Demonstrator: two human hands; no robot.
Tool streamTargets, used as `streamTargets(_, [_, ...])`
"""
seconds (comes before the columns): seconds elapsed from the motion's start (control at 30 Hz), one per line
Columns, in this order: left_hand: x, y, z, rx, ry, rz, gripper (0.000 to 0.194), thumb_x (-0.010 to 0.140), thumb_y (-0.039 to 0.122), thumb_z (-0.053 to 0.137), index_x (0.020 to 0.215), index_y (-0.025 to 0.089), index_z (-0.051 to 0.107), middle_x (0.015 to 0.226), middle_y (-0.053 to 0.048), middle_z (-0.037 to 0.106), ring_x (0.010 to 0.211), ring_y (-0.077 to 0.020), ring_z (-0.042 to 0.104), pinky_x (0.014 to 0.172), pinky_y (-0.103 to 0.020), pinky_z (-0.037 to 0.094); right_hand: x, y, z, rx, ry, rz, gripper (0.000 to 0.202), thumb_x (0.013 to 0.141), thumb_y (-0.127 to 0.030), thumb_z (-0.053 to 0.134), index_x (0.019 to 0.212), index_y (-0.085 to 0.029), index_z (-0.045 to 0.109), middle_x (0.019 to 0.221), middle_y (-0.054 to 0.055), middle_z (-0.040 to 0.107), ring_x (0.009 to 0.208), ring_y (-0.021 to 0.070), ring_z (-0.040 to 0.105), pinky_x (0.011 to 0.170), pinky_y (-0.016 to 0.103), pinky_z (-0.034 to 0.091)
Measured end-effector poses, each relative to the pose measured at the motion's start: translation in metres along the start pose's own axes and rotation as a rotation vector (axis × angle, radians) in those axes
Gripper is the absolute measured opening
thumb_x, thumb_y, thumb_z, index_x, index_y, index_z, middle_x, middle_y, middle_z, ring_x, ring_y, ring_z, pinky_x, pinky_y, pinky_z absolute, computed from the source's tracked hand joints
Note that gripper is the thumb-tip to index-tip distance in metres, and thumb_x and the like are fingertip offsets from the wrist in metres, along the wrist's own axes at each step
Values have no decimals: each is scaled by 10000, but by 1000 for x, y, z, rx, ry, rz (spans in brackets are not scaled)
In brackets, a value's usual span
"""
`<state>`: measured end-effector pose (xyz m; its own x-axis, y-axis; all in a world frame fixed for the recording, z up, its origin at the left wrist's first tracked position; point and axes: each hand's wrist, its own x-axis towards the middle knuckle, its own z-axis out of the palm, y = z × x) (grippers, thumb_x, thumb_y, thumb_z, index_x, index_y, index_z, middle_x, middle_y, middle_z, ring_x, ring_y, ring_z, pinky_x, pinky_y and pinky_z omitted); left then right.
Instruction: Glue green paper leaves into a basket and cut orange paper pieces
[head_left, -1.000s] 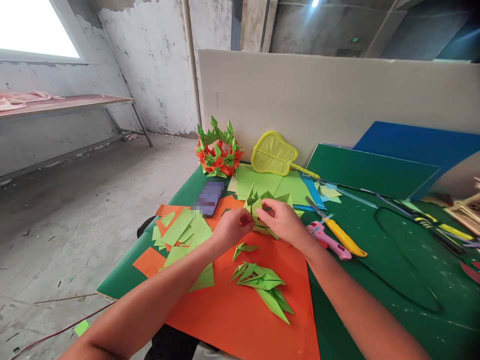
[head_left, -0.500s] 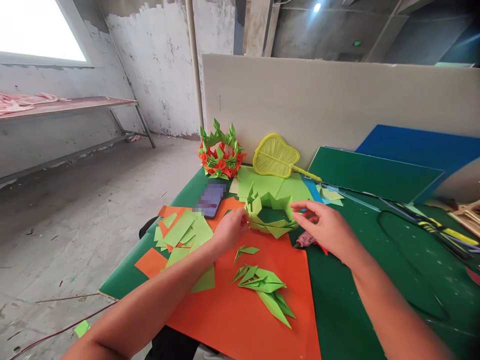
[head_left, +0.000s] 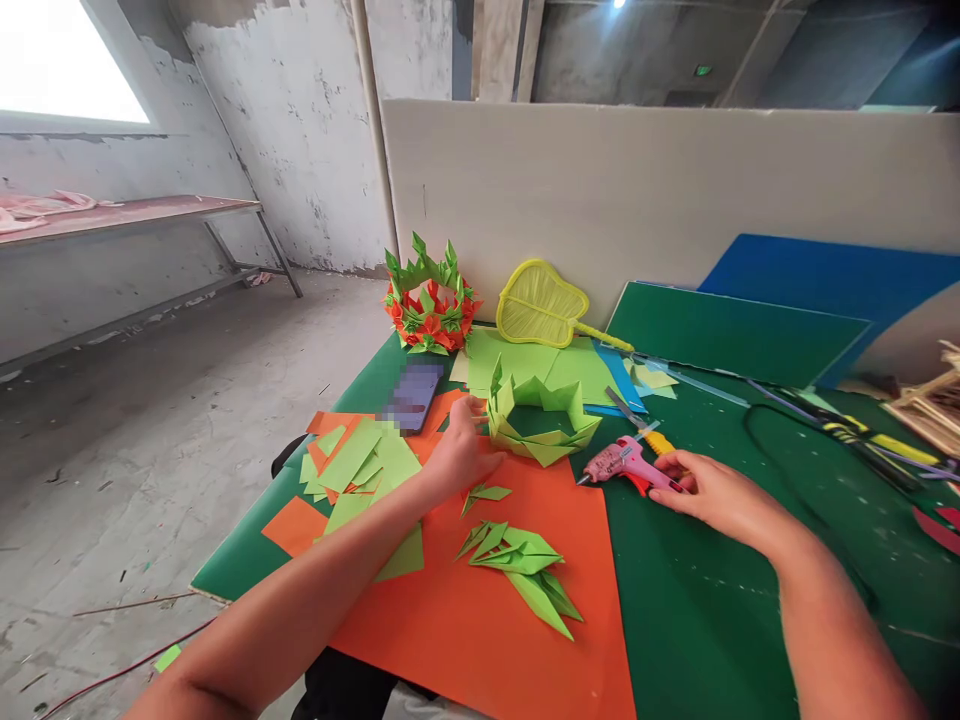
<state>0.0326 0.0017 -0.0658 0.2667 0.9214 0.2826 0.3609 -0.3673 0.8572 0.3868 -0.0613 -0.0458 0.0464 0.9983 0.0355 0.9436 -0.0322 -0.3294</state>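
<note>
A folded light-green paper crown (head_left: pixel 544 445) stands on the orange sheet, with one taller upright point at its left. My left hand (head_left: pixel 463 450) is beside the crown's left side, fingers and thumb apart, fingertips at or close to its wall. At the right, my right hand (head_left: pixel 709 490) has its thumb and fingers closed around the handle of a pink hot glue gun (head_left: pixel 619 460), which lies with its nozzle pointing left. In front of the crown lie a small folded green paper piece (head_left: pixel 489 493) and a heap of folded green paper leaves (head_left: pixel 525 560).
Under these spreads a large orange sheet (head_left: pixel 480 640) on the green table (head_left: pixel 697 620). Green paper scraps (head_left: pixel 367 465) and a phone (head_left: pixel 421 398) lie left. Behind stand a finished red-green paper crown (head_left: pixel 431 325) and a yellow fan (head_left: pixel 544 305). A yellow-handled knife (head_left: pixel 658 442) lies by the glue gun.
My right hand has left the green crown's right side, moved right and down, and closed on the glue gun's handle. My left hand has shifted slightly up-left and its fingers have opened. The view turned slightly right.
</note>
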Motion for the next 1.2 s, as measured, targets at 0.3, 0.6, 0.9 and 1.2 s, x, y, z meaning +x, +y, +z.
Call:
streamTargets(0.3, [8, 8, -24, 354, 4, 15, 368, 779, 220, 601, 1092, 192, 410, 1102, -99, 516, 1010, -224, 572, 823, -349, 466, 5, 3, -4, 113, -103, 5, 361, 759, -491, 568, 953, -226, 719, 997, 81, 711, 816, 260, 673, 604, 306, 508])
streamTargets(0.6, [-2, 40, -52, 467, -725, -5, 270, 682, 358, 719, 868, 193, 614, 891, -20, 600, 769, -155, 554, 613, -223, 378, 1, -14, -11, 460, -97, 40, 491, 836, -533, 525, 1188, -195, 575, 1022, 109, 702, 843, 239, 682, 672, 313, 547])
streamTargets(0.9, [-7, 36, -32, 234, -610, -19, 45, 730, 217, 589, 762, 202, 617, 728, 6, 603, 619, -123, 519, 518, -218, 346, -5, -40, -10, 393, -28, -95, 389, 880, -456, 502, 1185, -221, 557, 1053, 94, 689, 870, 241, 668, 697, 333, 539])
streamTargets(1.2, [-9, 44, -9, -469, -588, -327, 296, 759, 392, 673, 919, 181, 542, 714, 35, 557, 566, -84, 560, 573, -235, 458, -8, -55, -4, 446, 51, -116, 374, 896, -449, 472, 1200, -238, 527, 1115, 89, 644, 924, 227, 648, 754, 320, 540])
